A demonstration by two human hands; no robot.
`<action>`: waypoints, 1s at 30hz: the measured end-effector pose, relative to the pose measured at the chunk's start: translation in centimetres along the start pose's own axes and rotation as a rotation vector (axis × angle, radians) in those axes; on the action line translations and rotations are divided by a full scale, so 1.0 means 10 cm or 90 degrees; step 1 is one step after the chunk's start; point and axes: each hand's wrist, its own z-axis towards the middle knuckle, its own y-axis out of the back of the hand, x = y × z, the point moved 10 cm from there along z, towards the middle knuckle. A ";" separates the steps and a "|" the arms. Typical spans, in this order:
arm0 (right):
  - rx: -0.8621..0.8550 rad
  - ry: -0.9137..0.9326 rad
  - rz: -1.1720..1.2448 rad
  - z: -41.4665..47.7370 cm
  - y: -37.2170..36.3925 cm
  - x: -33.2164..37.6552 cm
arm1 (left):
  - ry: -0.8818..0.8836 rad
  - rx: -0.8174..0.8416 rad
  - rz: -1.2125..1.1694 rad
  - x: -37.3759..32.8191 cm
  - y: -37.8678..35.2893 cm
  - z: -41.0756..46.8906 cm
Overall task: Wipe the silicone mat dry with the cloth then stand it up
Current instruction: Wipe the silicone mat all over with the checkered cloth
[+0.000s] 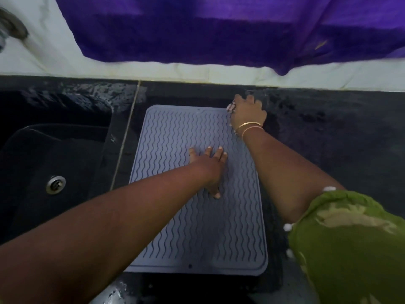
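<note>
mat (197,227) flat, one; left hand (208,165) splayed on it; right hand (248,114) pinching far corner.

Dim, flat indoor light; source not identifiable. Left hand (208,165) casts only a faint soft shadow just to its right. Black worktop (328,128) beyond the right hand (247,113) reads almost featureless. Wet glare patches far-left of both hands and near the bottom edge. Overall soft focus; blur strongest toward the top. Wide-angle bending at frame edges.
</note>
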 end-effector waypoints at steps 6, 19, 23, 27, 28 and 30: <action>0.049 -0.062 0.128 -0.53 -0.01 -0.31 | -0.004 -0.010 -0.013 0.00 0.02 -0.02; -0.020 0.009 0.031 -0.17 0.01 -0.14 | 0.020 0.028 0.080 -0.08 0.04 0.02; 0.053 0.007 0.053 0.14 -0.01 -0.13 | 0.018 0.022 0.036 -0.07 0.06 -0.02; 0.029 0.049 0.029 -0.39 -0.01 -0.20 | 0.011 0.019 0.000 -0.05 0.05 -0.08; 0.012 0.064 0.025 -0.62 -0.01 -0.22 | 0.013 0.017 -0.008 -0.04 0.05 -0.08; -0.009 0.086 0.029 -1.15 -0.01 -0.29 | 0.015 0.008 -0.022 -0.03 0.05 -0.08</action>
